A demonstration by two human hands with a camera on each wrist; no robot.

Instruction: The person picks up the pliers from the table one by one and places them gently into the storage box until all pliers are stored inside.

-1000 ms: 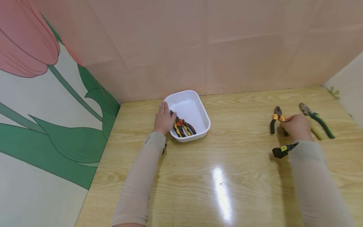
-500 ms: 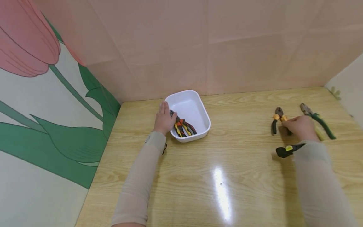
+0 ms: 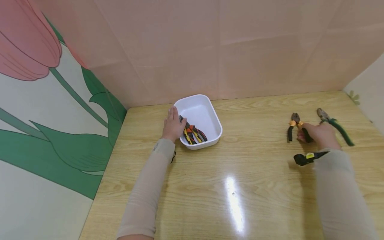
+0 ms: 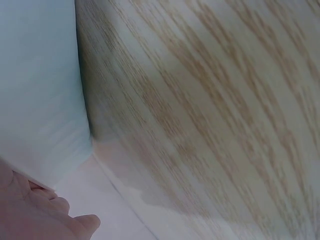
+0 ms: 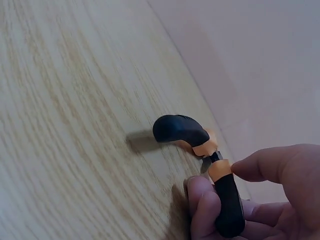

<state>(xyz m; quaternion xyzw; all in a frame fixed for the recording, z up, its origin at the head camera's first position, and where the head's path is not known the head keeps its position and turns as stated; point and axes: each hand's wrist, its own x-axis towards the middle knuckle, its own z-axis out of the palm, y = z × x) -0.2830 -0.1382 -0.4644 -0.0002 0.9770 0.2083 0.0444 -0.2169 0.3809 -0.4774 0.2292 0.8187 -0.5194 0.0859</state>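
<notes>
A white plastic tray stands toward the back of the table, with pliers in red, yellow and black lying along its left side. My left hand rests on the tray's left rim, fingers straight and thumb over the edge. On the right, my right hand grips one handle of the orange-and-black pliers. The right wrist view shows the thumb on that handle's orange collar and fingers curled round its black part; the other handle spreads free, its shadow on the table.
Right beside my right hand lies a green-handled pair of pliers, partly covered by the hand. The wooden table ends at a pink-covered back wall. A painted wall borders it on the left.
My right hand has shifted slightly right, and its fingers have come round the handle of the orange-and-black pliers. My left hand and the tray hold their place.
</notes>
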